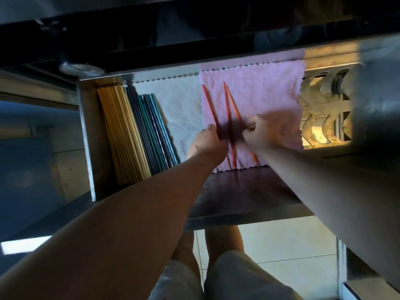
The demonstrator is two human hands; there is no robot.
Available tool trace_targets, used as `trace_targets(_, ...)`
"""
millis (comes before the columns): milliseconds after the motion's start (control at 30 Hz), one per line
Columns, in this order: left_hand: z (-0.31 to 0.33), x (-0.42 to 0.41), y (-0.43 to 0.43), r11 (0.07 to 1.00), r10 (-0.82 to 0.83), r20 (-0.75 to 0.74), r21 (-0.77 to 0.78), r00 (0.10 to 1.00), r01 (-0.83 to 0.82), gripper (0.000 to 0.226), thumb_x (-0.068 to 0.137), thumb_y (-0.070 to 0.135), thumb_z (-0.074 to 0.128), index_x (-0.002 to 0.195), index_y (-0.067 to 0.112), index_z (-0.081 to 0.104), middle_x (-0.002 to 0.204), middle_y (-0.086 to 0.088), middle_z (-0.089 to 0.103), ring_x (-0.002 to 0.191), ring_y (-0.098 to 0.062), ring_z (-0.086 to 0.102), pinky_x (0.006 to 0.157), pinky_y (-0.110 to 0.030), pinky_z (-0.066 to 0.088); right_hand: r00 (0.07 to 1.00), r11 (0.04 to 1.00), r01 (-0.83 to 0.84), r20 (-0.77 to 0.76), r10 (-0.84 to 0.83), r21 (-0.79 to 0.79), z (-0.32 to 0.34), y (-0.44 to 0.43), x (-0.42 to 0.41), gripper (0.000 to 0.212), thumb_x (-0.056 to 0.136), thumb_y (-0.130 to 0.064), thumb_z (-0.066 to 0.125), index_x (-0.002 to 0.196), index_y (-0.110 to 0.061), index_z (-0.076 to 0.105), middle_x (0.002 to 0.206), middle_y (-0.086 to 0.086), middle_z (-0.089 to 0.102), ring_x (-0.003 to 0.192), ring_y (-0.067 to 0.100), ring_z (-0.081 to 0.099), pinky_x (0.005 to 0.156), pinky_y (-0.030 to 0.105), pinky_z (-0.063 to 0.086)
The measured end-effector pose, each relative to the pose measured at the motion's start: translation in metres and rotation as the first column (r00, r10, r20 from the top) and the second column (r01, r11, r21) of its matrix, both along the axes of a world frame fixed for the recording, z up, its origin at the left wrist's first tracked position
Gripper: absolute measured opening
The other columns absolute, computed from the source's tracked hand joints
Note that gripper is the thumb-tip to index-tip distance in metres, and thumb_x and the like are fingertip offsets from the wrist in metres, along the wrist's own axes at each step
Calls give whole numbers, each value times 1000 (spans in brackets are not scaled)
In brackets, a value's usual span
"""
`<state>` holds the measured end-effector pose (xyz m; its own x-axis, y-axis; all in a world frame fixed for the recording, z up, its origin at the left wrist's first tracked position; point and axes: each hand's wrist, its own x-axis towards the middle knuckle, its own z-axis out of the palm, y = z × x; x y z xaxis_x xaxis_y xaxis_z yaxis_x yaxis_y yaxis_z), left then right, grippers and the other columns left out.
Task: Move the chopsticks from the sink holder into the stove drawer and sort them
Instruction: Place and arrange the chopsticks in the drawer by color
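An open steel drawer (85,135), lined with a white cloth (173,100) and a fuzzy pink cloth (264,89), holds three slim orange chopsticks (228,109) on the pink one. The left hand (207,140) grips the leftmost and the right hand (258,133) curls round the rightmost. Sorted yellow chopsticks (121,131) lie at the drawer's left.

A: How many orange chopsticks (228,118)?
B: Three, at one o'clock. Two cloths: one pink cloth (266,89), one white cloth (173,100).
A: At ten o'clock?
B: The yellow chopsticks (121,131) and dark chopsticks (149,131) are too tightly packed to count.

The left hand (207,141) and blurred right hand (259,133) hide the middles of 3 orange chopsticks (226,105).
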<state>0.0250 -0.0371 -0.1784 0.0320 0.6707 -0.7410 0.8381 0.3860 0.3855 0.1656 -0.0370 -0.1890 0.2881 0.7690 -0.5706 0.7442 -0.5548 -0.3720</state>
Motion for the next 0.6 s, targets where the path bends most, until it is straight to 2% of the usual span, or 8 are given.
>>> trace_targets(67, -7, 11, -1, 990, 140, -13, -29, 990, -140, 34, 88, 24, 58, 119, 10, 55, 111, -12, 66, 106, -33, 61, 77, -33, 45, 1000, 1000, -23, 4, 23, -6, -4, 1, 4, 23, 79, -17, 60, 100, -13, 67, 97, 10, 71, 98, 29, 63, 88, 38, 50)
trace_targets(133, -12, 19, -3, 969, 243, -41, -37, 969, -245, 36, 88, 26, 60, 119, 9, 54, 111, -13, 65, 106, -33, 61, 79, -35, 46, 998, 998, -57, -15, 56, -15, -8, 2, 5, 21, 81, -19, 61, 98, -10, 67, 90, 10, 70, 89, 27, 64, 80, 34, 51)
trace_targets(200, -17, 23, -3, 960, 271, -76, -48, 960, -275, 38, 89, 28, 63, 119, 7, 54, 112, -14, 65, 107, -33, 61, 78, -35, 46, 994, 994, -107, -5, 107, -28, -14, 3, 7, 16, 83, -19, 62, 93, -7, 67, 77, 9, 66, 78, 25, 61, 72, 30, 48)
trace_targets(267, -22, 24, -1, 962, 260, -93, -56, 961, -266, 35, 89, 28, 63, 116, 6, 60, 109, -15, 67, 105, -34, 62, 73, -33, 44, 982, 982, -181, 48, 183, -50, -20, 6, 9, 13, 84, -21, 63, 84, -8, 65, 57, 3, 49, 69, 23, 54, 65, 26, 40)
trace_targets(300, -24, 24, 0, 964, 254, -90, -61, 963, -260, 32, 88, 26, 63, 113, 6, 63, 106, -15, 68, 103, -33, 64, 70, -31, 43, 976, 977, -203, 62, 207, -61, -22, 7, 10, 15, 85, -22, 64, 84, -8, 67, 54, -1, 41, 67, 21, 50, 62, 23, 35)
trace_targets(467, -26, 20, 5, 966, 232, -117, -84, 966, -243, 29, 87, 25, 60, 110, 9, 67, 100, -14, 69, 97, -34, 66, 66, -29, 43, 960, 972, -220, 161, 230, -81, -28, 6, 9, 22, 85, -28, 63, 86, -7, 70, 54, -4, 36, 65, 20, 48, 53, 21, 27)
trace_targets(600, -23, 19, 7, 964, 237, -124, -93, 964, -249, 28, 85, 21, 57, 108, 8, 67, 99, -14, 68, 97, -34, 65, 68, -29, 43, 977, 978, -181, 97, 191, -105, -20, 8, 10, 23, 84, -24, 57, 93, -5, 68, 69, 5, 53, 78, 26, 55, 70, 25, 34)
